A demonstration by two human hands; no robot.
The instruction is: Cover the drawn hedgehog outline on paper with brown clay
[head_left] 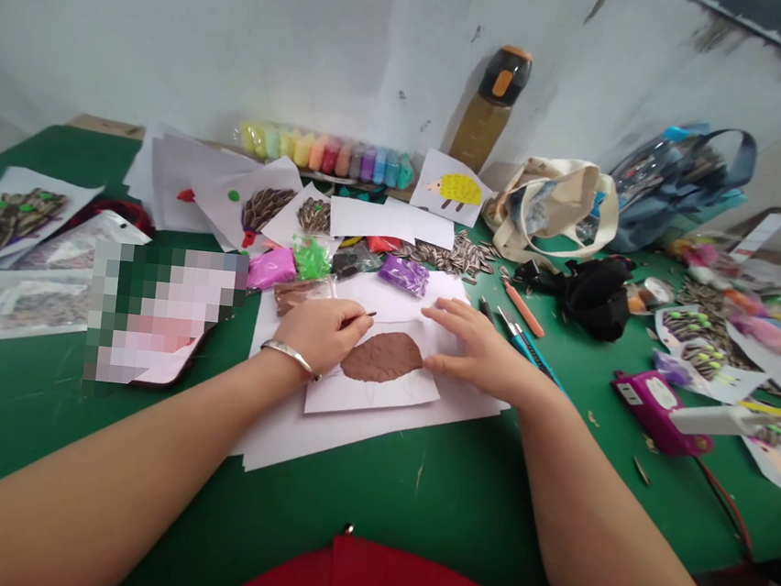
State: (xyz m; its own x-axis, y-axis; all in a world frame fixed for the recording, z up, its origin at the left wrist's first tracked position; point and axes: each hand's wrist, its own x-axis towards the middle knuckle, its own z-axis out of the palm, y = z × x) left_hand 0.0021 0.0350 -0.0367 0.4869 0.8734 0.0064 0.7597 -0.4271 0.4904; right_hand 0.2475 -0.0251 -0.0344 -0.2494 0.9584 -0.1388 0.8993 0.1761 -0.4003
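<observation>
An oval of brown clay [382, 358] lies flattened on a white sheet of paper [332, 398], with faint pencil lines below it. My left hand [323, 334], a silver bangle at its wrist, is at the clay's upper left edge. Its fingers are pinched, and a small dark tip sticks out of them, probably a sunflower seed. My right hand [475, 347] has its fingers apart and holds nothing. Its thumb is at the clay's right edge. Behind the left hand lies a packet of brown clay [302, 294].
Sunflower seeds [459, 255] are heaped behind the paper. Bagged purple clay [404, 275] lies nearer. At right are a blue cutter [529, 351], an orange pen [522, 306] and a magenta device [662, 413]. A tall bottle [484, 109] and a yellow hedgehog picture [459, 189] stand behind.
</observation>
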